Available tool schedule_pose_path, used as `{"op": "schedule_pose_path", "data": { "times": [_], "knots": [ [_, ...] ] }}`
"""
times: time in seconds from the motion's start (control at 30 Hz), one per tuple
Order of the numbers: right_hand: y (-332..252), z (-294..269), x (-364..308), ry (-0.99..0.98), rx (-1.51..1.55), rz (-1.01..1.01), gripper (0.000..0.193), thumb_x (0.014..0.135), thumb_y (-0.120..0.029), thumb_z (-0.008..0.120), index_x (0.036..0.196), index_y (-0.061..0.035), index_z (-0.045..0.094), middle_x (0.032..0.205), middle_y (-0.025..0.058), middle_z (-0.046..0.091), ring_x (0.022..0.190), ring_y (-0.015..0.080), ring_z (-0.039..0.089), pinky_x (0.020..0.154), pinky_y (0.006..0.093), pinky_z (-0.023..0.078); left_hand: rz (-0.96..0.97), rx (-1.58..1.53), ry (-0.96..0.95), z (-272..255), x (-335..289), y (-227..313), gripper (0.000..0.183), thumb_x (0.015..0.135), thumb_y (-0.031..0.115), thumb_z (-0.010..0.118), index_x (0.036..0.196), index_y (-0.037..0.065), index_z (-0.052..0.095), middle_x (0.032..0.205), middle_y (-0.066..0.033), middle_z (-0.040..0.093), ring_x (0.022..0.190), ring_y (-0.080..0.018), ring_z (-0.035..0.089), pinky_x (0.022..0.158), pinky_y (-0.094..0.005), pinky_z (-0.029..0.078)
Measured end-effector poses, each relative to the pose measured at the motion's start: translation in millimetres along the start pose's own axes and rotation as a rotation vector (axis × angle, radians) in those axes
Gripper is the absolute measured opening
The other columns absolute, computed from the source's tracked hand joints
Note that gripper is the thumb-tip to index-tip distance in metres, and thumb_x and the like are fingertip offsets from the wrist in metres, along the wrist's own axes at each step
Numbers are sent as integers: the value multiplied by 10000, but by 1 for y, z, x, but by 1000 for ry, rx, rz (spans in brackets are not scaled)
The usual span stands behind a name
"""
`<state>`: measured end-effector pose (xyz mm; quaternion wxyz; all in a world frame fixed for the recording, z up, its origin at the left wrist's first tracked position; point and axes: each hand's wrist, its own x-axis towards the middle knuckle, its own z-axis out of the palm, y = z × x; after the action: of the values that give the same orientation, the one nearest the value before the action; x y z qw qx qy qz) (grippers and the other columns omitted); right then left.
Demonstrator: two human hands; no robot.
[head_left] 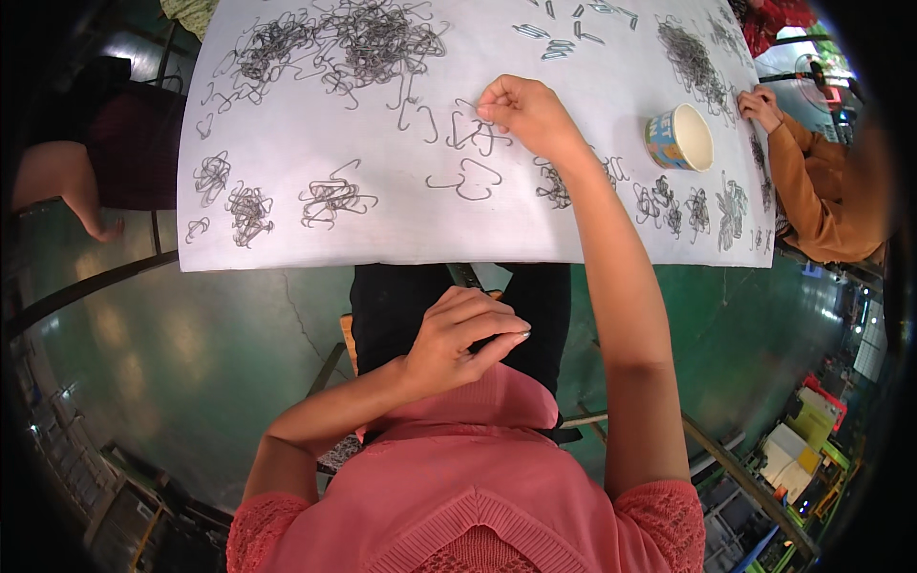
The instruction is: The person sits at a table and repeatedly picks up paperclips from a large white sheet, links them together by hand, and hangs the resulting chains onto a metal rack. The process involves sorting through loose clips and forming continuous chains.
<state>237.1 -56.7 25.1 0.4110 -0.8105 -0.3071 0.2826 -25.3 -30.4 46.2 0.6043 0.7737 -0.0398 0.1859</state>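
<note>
My right hand (521,110) reaches over the white table, thumb and fingertips pinched on a bent wire hook (465,103) among a few loose hooks. Just nearer to me, more bent wire hooks (475,181) lie in a small loose group. My left hand (463,329) is held above my lap, short of the table's edge, its fingers curled and thumb pressed toward the forefinger. A tiny shiny bit shows at those fingertips, too small to name. Large tangled piles of wire hooks (377,43) cover the far left and middle of the table.
Smaller hook heaps (334,199) line the near edge. A paper cup (680,138) stands at the right. Short metal pieces (557,48) lie at the far middle. At the right edge another person's hands (761,107) touch the table; another person's arm (81,186) shows at left.
</note>
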Motion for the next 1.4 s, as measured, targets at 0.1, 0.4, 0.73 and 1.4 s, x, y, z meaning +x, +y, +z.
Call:
{"op": "schedule_pose_path", "data": {
  "times": [0.1, 0.4, 0.73, 1.4],
  "knots": [
    [-17, 12, -5, 8, -21, 69, 108, 803, -109, 672, 841, -22, 622, 688, 29, 613, 595, 94, 540, 551, 242, 438, -14, -1, 11, 0, -1, 0, 166, 705, 44, 747, 855, 85, 689, 799, -24, 655, 697, -155, 605, 669, -287, 411],
    [-19, 28, -9, 85, -58, 100, 123, 786, -111, 682, 852, -14, 645, 717, 57, 651, 581, 113, 570, 556, 267, 464, -8, -12, 24, -1, -5, -4, 166, 712, 52, 744, 865, 86, 687, 806, -30, 657, 703, -167, 611, 676, -296, 419],
    [-41, 57, 17, 103, -478, -280, 74, 816, -103, 627, 886, -86, 647, 870, 57, 598, 793, 237, 593, 717, 350, 477, 9, -10, 42, -2, -7, -4, 163, 722, 52, 740, 871, 98, 690, 828, -5, 665, 763, -153, 620, 700, -287, 423],
    [-36, 11, 2, -48, -85, -8, 125, 802, -126, 660, 882, -31, 667, 766, 78, 655, 716, 153, 619, 634, 282, 484, -16, 5, 69, -4, 3, 2, 137, 739, 57, 731, 868, 89, 696, 816, -23, 667, 703, -160, 600, 672, -280, 420]
  ]
}}
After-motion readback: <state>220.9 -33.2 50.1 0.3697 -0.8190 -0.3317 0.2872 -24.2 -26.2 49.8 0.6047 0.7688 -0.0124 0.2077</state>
